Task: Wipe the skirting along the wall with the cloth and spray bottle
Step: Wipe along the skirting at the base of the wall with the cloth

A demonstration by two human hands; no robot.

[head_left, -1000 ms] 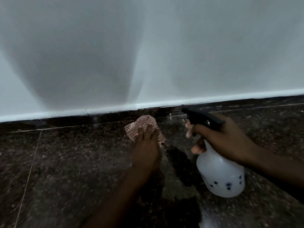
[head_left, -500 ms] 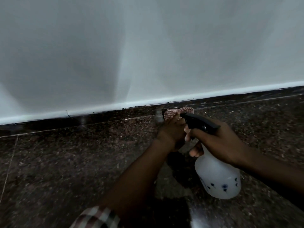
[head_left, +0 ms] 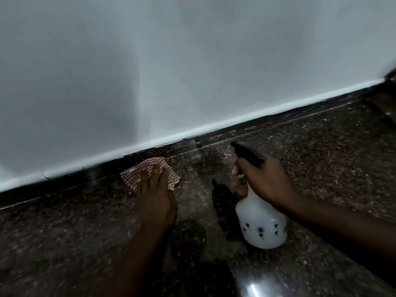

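Note:
A dark polished stone skirting (head_left: 70,179) runs along the foot of the white wall, rising to the right. My left hand (head_left: 155,198) presses a red-and-white checked cloth (head_left: 147,171) flat on the floor right at the skirting's base, fingers spread over it. To the right my right hand (head_left: 265,179) grips the neck of a white spray bottle (head_left: 260,224) with a black trigger head (head_left: 246,154). The nozzle points left toward the skirting. The bottle's base is at floor level, tilted a little.
The floor is dark speckled granite (head_left: 321,157) with a bright glare spot near the bottom edge. The white wall (head_left: 171,61) fills the upper half. A dark brown object (head_left: 385,97) stands at the far right where the wall ends.
My left hand has drawn the cloth back to the left, away from the bottle's nozzle, along the skirting's base. The view has tilted, and the right hand keeps its hold on the bottle.

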